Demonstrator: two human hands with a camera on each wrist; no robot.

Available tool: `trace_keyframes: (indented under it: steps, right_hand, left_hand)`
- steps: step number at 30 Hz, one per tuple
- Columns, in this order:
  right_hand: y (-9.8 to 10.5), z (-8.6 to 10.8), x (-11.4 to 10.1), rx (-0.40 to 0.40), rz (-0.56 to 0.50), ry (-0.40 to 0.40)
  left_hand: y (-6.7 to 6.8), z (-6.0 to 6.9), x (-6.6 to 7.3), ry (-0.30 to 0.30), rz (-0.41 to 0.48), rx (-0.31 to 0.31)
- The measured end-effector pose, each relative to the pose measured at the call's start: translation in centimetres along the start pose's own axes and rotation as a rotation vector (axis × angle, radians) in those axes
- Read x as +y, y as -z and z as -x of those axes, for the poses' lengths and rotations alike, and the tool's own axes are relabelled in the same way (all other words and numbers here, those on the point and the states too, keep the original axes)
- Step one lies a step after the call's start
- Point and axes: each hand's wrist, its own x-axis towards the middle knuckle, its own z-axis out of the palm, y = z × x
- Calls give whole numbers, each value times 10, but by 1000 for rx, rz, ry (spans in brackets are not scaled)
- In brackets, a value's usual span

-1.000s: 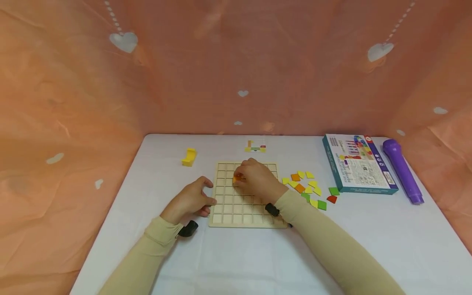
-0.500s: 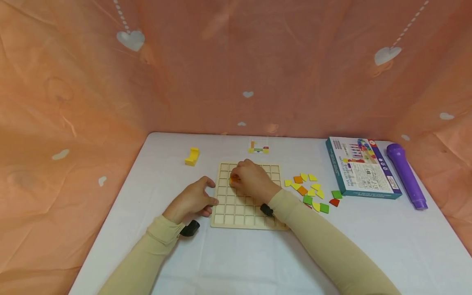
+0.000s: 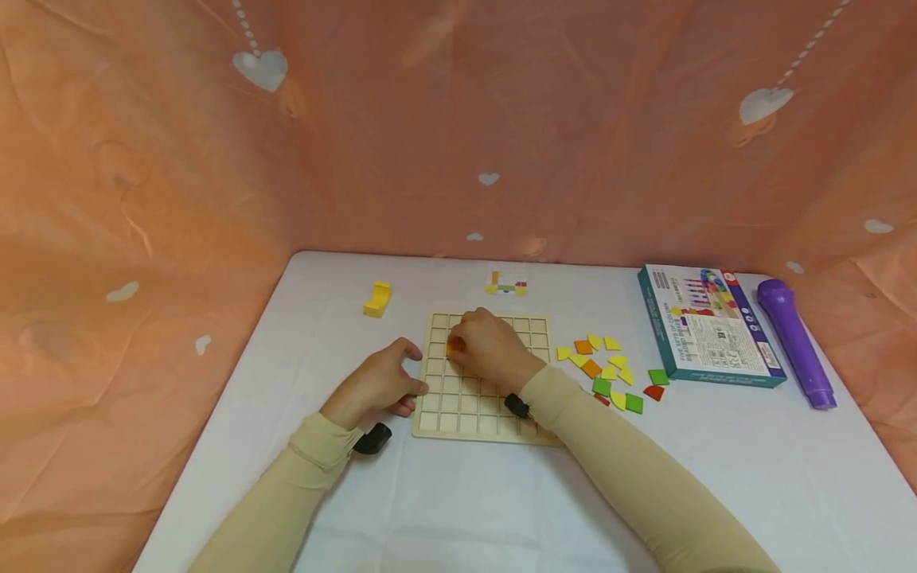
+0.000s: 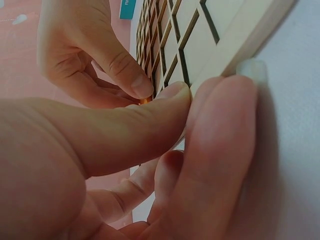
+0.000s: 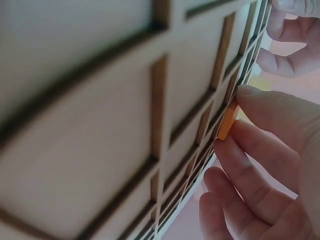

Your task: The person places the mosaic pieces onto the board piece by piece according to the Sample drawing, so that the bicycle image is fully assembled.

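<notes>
A wooden grid board (image 3: pixel 458 403) with square recesses lies on the white table. At its left edge, my left hand (image 3: pixel 376 386) pinches the rim between thumb and fingers, which the left wrist view shows closely. My right hand (image 3: pixel 493 348) is over the upper left part of the grid and pinches a small orange tile (image 5: pixel 229 121) between thumb and fingertips. That tile stands tilted against the board's cells in the right wrist view; whether it sits in a recess I cannot tell. Right of the board lie loose yellow, orange, green and red tiles (image 3: pixel 634 403).
A pattern card (image 3: pixel 506 284) lies behind the board. At the back left is a yellow angled piece (image 3: pixel 376 300). A boxed set (image 3: pixel 712 326) and a purple microphone-shaped object (image 3: pixel 797 344) lie at the right. Orange cloth (image 3: pixel 401 143) hangs behind the table.
My right hand has shifted slightly left over the grid with the orange tile. The left hand stays at the board's edge. The head view has tilted a little.
</notes>
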Motion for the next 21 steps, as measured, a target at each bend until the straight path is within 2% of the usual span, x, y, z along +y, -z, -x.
trace_keyframes:
  steps: [6,13,18,21]
  right_hand:
    - [0,0,-2,1,3,3]
    - [7,9,1,-20,-57,-38]
    - [21,33,17,36,-67,-67]
    - [30,59,32,80,-103,-144]
  left_hand:
    - [0,1,0,3,1,1]
    - [1,1,1,7,-8,-5]
    - [0,-1,1,22,-10,-8]
    - [0,-1,0,22,-7,-11]
